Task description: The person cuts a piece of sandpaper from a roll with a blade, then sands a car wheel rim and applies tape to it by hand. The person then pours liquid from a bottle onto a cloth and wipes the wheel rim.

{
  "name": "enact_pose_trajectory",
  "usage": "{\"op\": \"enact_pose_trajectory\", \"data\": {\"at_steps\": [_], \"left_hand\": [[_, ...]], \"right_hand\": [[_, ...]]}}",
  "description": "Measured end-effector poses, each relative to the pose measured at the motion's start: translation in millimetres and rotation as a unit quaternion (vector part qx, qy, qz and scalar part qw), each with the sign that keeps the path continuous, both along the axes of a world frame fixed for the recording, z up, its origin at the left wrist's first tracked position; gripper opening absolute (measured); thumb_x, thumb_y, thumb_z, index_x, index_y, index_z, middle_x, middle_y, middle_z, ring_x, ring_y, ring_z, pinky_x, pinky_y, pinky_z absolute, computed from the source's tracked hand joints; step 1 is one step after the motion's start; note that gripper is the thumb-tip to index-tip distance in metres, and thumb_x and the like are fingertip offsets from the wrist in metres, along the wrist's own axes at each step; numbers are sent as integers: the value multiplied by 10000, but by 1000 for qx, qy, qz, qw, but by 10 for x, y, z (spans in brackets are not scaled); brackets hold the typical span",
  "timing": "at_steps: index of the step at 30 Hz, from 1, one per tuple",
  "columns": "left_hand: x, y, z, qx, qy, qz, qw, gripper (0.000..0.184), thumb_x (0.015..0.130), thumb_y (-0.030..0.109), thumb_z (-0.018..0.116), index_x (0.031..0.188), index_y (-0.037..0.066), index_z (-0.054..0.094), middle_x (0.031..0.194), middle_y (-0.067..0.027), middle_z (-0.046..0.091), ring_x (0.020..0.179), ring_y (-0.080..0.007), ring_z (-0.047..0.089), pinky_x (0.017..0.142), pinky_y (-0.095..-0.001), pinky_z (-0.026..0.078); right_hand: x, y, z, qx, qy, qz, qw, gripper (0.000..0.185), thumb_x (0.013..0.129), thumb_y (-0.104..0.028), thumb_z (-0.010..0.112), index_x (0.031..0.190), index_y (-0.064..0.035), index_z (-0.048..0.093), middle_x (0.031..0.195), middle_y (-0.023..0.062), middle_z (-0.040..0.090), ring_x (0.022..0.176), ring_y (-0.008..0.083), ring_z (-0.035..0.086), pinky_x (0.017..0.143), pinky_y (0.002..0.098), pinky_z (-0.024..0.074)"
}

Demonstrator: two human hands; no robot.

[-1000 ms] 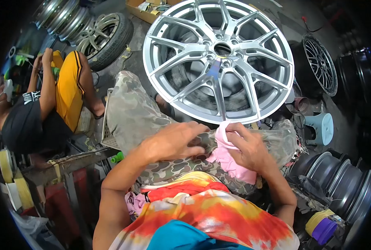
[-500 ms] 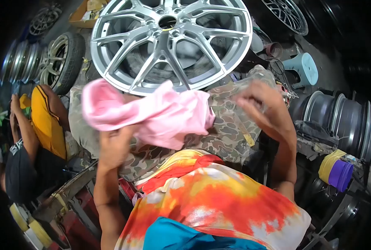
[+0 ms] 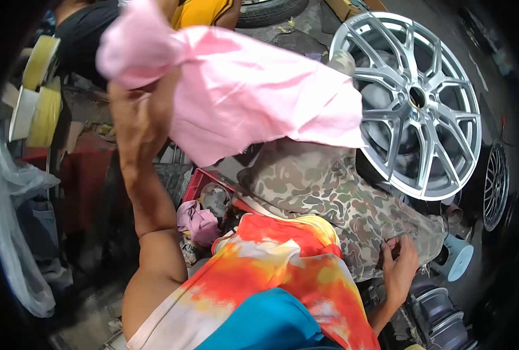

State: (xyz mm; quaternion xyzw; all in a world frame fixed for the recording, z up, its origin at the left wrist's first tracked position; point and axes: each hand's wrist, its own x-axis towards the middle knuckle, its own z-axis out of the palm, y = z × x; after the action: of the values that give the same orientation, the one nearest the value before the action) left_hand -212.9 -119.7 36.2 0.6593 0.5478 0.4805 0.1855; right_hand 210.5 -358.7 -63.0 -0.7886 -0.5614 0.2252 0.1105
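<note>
My left hand [image 3: 145,99] is raised at the upper left, closed on a pink cloth [image 3: 259,87]. The cloth is bunched over the fist and its free end spreads out to the right, almost reaching the rim of a silver multi-spoke wheel rim [image 3: 419,96]. My right hand [image 3: 399,262] is low on the right, at the knee of the camouflage trousers [image 3: 312,181]. Its thumb and fingers are curled together; whether something small is between them cannot be seen.
Yellow tape rolls [image 3: 41,87] and a clear plastic bag [image 3: 14,227] are on the left. A red crate [image 3: 204,181] with a crumpled pink rag [image 3: 198,223] stands beside my leg. Another person in yellow shorts [image 3: 207,13] sits at the top. A light-blue stool [image 3: 457,256] is right.
My view has turned left, so the wheel rim now appears farther right. My left hand has lifted the pink cloth up and left, stretching it out. My right hand has dropped to the knee.
</note>
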Motion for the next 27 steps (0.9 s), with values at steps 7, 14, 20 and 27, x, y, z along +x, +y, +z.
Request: {"op": "enact_pose_trajectory", "data": {"at_steps": [7,14,20,27], "left_hand": [[-376,-124,-493,-162,125,-13,979,436,930,118,607,1348,0,583,1037,-236,718,969,-265,711,875,-376,528],[-1550,-655,-1442,-430,217,-234,844,395,872,194,681,1217,4,652,1124,-251,732,963,-345,714,862,-422,548],[-1571,-1050,-2291,-701,375,-130,593,544,817,293,795,1276,21,692,1304,-227,697,1182,-364,691,1021,-437,543],[-741,-58,-2477,-417,264,-102,864,381,874,307,765,1022,-42,733,1003,-307,722,996,-461,711,866,-522,554]], "right_hand": [[73,220,215,90,105,-66,988,216,918,24,707,1124,27,640,850,47,587,735,147,531,702,288,455],[-114,672,302,217,160,-38,962,169,1066,-29,511,1135,26,656,1042,74,571,807,139,554,710,279,458],[-170,738,257,127,170,-69,975,216,1052,-47,610,1255,13,650,1059,56,587,834,83,506,669,242,422],[-286,783,221,145,161,-57,975,238,960,14,715,1172,17,608,1037,45,580,906,114,526,801,248,436]]}}
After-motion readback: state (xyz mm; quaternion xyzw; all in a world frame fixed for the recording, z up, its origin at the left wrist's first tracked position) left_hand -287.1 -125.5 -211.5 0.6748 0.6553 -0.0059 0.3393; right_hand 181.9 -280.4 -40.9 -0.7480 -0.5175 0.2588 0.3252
